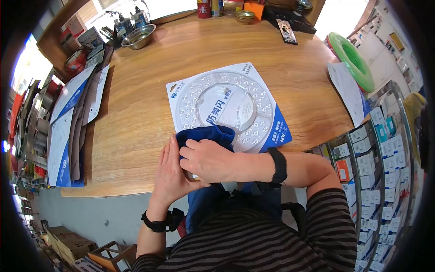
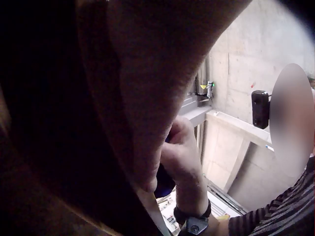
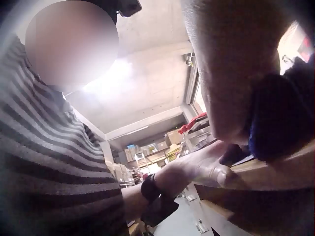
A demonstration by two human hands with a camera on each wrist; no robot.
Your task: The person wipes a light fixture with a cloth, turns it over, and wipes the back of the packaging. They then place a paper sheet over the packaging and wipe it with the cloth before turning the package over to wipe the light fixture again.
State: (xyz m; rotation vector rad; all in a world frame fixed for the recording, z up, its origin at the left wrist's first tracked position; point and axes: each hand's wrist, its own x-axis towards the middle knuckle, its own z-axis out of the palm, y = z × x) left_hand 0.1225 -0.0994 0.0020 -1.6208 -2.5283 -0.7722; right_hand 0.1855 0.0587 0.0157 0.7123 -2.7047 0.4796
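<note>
A ring-shaped LED light panel in a clear blister pack (image 1: 267, 106) lies flat on the wooden table in front of the person. My right hand (image 1: 206, 159) grips a dark blue cloth (image 1: 201, 132) bunched over the pack's near-left part. The same cloth (image 3: 280, 123) shows dark beside the fingers in the right wrist view. Close on the left, my left hand (image 1: 171, 170) has its fingers straight along the cloth's left side, its thumb reaching under the right hand. In the left wrist view the left hand (image 2: 147, 73) fills much of the picture, dark.
Stacked blue-and-white cards (image 1: 68, 122) stand at the table's left edge. A metal bowl (image 1: 139, 37), a phone (image 1: 287, 31) and a small brass-coloured bowl (image 1: 244, 16) are along the back. At right are a green coil (image 1: 351, 59) and racks of small boxes (image 1: 369, 172).
</note>
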